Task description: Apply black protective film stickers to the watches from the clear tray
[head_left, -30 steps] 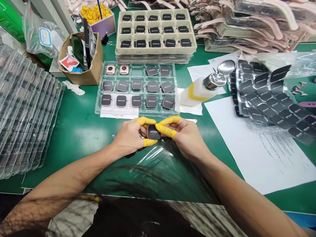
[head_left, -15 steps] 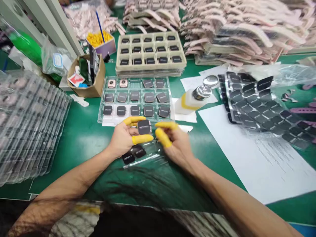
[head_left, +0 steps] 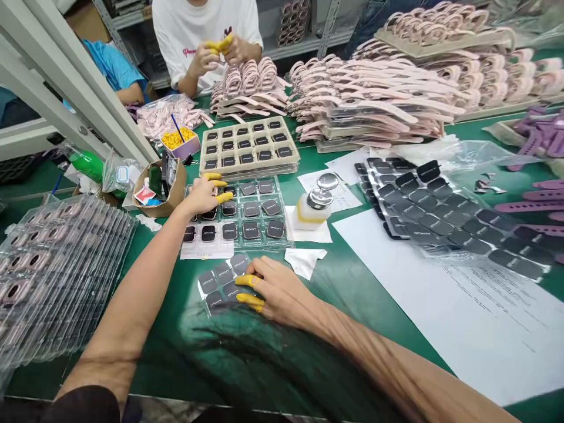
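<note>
My left hand (head_left: 203, 197), in yellow finger cots, reaches over the upper left of a clear blister tray (head_left: 287, 241). Its thumb and finger close around a pink watch case (head_left: 219, 184), mostly hidden by the fingers. Several cases with black square faces, such as a black-faced case (head_left: 251, 230), sit in the tray's compartments. My right hand (head_left: 275, 291) is lower down on the green table, its yellow-covered fingertips pinching the right side of a sheet of black square stickers (head_left: 215, 281). That hand covers part of the sheet.
A cream tray of black-faced cases (head_left: 249, 172) stands behind. To the right are a pump bottle (head_left: 312, 211), white papers (head_left: 440, 305) and piled sticker sheets (head_left: 440, 205). Stacked clear trays (head_left: 66, 282) and a cardboard box (head_left: 170, 197) flank the left. Another person (head_left: 207, 35) works opposite, beyond pink straps (head_left: 374, 106).
My left hand has moved from the middle to the tray; a black-faced case now shows beside it. My right hand has come down onto a fuller sticker sheet. The view has tilted up.
</note>
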The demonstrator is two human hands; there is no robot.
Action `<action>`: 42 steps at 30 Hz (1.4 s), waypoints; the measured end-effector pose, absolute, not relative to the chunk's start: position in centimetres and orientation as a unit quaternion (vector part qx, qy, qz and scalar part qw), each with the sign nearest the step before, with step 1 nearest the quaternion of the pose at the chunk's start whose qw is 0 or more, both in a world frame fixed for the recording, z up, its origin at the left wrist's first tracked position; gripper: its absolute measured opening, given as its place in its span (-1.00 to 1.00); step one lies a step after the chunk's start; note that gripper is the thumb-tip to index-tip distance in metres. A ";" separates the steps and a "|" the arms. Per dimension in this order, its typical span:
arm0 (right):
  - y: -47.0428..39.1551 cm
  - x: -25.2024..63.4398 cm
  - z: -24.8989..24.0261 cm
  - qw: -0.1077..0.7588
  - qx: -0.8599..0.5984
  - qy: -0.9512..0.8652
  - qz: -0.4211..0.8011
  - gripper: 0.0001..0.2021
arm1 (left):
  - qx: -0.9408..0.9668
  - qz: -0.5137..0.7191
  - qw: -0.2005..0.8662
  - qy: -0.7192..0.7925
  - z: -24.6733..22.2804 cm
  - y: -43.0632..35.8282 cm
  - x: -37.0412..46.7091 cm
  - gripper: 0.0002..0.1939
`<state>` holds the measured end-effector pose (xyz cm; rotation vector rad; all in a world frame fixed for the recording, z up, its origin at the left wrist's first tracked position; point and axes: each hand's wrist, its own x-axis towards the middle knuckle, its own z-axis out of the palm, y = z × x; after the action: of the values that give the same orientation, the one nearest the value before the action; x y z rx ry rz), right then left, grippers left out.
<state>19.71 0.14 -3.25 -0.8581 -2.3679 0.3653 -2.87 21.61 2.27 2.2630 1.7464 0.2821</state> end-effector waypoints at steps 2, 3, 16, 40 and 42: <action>0.2 19.6 -3.3 0.294 -0.321 -0.890 0.136 -0.76 | 0.766 0.107 0.087 0.628 2.1 20.9 -2.2 -0.58; 0.2 19.6 -3.3 0.291 -0.323 -0.890 0.136 -0.76 | 0.757 0.112 0.064 0.641 2.0 20.7 -1.8 -0.60; 0.3 19.7 -3.1 0.268 -0.330 -0.892 0.157 -0.77 | 0.739 -0.056 -0.080 0.667 5.1 20.7 -0.8 -0.55; 1.6 23.5 0.1 0.452 -0.291 -0.816 0.214 -0.72 | 0.529 0.354 0.608 0.474 2.8 1.7 1.1 -0.31; 2.0 23.8 -0.5 0.445 -0.260 -0.826 0.227 -0.75 | 0.473 0.350 0.670 0.452 2.4 0.7 1.1 -0.31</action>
<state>23.80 2.03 -0.47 -0.6454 -2.0482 0.5624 1.13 0.70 2.41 1.0660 1.0188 0.7897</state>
